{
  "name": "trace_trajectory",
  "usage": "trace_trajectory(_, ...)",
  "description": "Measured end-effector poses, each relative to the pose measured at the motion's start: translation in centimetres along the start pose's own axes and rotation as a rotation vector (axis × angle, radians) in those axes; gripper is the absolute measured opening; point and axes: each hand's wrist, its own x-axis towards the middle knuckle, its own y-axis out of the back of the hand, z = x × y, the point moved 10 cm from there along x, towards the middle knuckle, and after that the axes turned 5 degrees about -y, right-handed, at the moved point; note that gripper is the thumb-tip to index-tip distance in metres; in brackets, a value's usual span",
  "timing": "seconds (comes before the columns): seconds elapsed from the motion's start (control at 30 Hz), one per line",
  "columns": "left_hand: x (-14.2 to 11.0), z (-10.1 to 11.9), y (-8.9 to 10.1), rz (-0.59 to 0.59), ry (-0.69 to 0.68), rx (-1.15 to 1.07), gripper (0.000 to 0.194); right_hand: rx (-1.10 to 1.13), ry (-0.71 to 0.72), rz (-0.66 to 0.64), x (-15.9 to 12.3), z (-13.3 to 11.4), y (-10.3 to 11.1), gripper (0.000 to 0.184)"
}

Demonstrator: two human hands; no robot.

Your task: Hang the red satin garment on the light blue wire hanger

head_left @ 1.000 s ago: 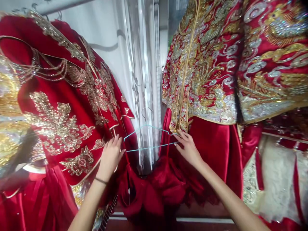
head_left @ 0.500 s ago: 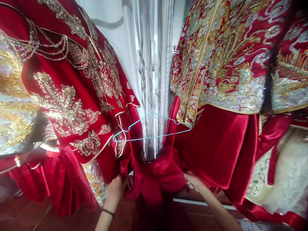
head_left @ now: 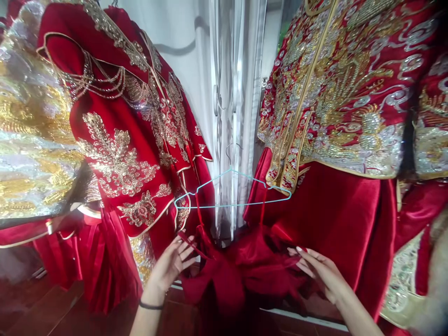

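Note:
A dark red dress (head_left: 227, 280) hangs by thin straps from a light blue wire hanger (head_left: 233, 204) in the middle. At its left side, my left hand (head_left: 171, 261) has a narrow red strap (head_left: 194, 245) stretched from its thumb and forefinger, the other fingers spread apart. My right hand (head_left: 320, 273) is at the dress's right side, its fingertips on the edge of the fabric, with a bit of red between them. The dress's lower part falls into shadow, and its right edge is blurred.
A red jacket with gold beading (head_left: 119, 158) hangs close on the left, beside a gold and silver sequinned garment (head_left: 35, 140). An embroidered red and gold jacket (head_left: 336, 107) hangs above a red satin skirt (head_left: 336, 219) on the right. Behind are a white curtain (head_left: 189, 65) and metal uprights.
My hands have moved apart from the dress's sides, and my left fingers have spread. A strap now stretches to my left hand, and the bodice has flared outward. The view has shifted slightly.

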Motion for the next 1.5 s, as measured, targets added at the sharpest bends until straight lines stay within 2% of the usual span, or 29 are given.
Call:
trace_trajectory(0.1,-0.3,-1.6,-1.4,-0.002,-0.014,0.010,0.050,0.202,-0.012,-0.004,-0.3,1.9,-0.5,0.030)
trace_trajectory(0.17,-0.5,-2.3,-0.9,0.086,-0.054,0.028,0.052,0.306,-0.017,-0.023,-0.4,3.1,-0.8,0.030)
trace_trajectory(0.23,-1.0,-2.9,0.3,0.216,-0.094,-0.043,0.040,0.372,-0.010,-0.021,-0.6,4.0,-0.6,0.029)
trace_trajectory(0.3,-1.7,-4.4,1.5,0.334,-0.060,-0.223,0.021,0.411,0.005,0.017,-0.8,4.7,0.0,0.028)
trace_trajectory(0.33,-2.2,-5.4,2.0,0.380,-0.017,-0.321,0.016,0.426,0.010,0.039,-0.9,5.0,0.2,0.028)
trace_trajectory(0.4,-3.1,-7.0,2.6,0.437,0.070,-0.457,0.020,0.454,0.011,0.076,-1.1,5.8,0.6,0.027)
trace_trajectory(0.5,-4.1,-7.7,3.1,0.458,0.110,-0.498,0.025,0.495,-0.001,0.116,-1.1,7.1,0.8,0.023)
trace_trajectory(0.6,-4.4,-7.0,2.8,0.374,0.107,-0.495,0.030,0.530,-0.001,0.148,-1.3,7.7,0.8,0.021)
trace_trajectory(0.67,-4.2,-5.6,2.5,0.299,0.052,-0.465,0.028,0.533,0.019,0.121,-1.5,7.0,0.3,0.026)
trace_trajectory(0.73,-3.7,-3.4,2.4,0.236,-0.073,-0.362,0.022,0.491,0.067,0.066,-1.8,5.2,-0.7,0.036)
trace_trajectory(0.87,-1.4,1.5,1.1,0.118,-0.346,-0.032,0.039,0.364,0.213,0.032,-2.4,0.0,-3.2,0.056)
trace_trajectory(0.93,0.4,3.6,1.0,0.125,-0.459,0.074,0.046,0.318,0.264,0.001,-2.1,-2.2,-4.7,0.058)
trace_trajectory(1.0,2.1,5.6,1.7,0.184,-0.573,0.132,0.050,0.284,0.304,-0.019,-1.5,-4.0,-5.7,0.058)
trace_trajectory(1.1,4.0,8.6,2.9,0.284,-0.734,0.162,0.045,0.283,0.376,0.043,-0.4,-5.8,-5.2,0.054)
trace_trajectory(1.17,5.1,10.4,2.9,0.284,-0.805,0.171,0.040,0.289,0.416,0.106,0.2,-6.8,-4.1,0.051)
trace_trajectory(1.27,6.9,12.5,1.3,0.177,-0.840,0.213,0.037,0.271,0.458,0.152,0.8,-8.2,-2.7,0.048)
trace_trajectory(1.37,8.5,14.2,-0.9,0.071,-0.840,0.293,0.041,0.235,0.505,0.139,1.3,-10.0,-2.1,0.046)
trace_trajectory(1.5,9.9,16.2,-2.9,0.029,-0.820,0.437,0.046,0.144,0.582,0.145,1.8,-12.3,-1.6,0.045)
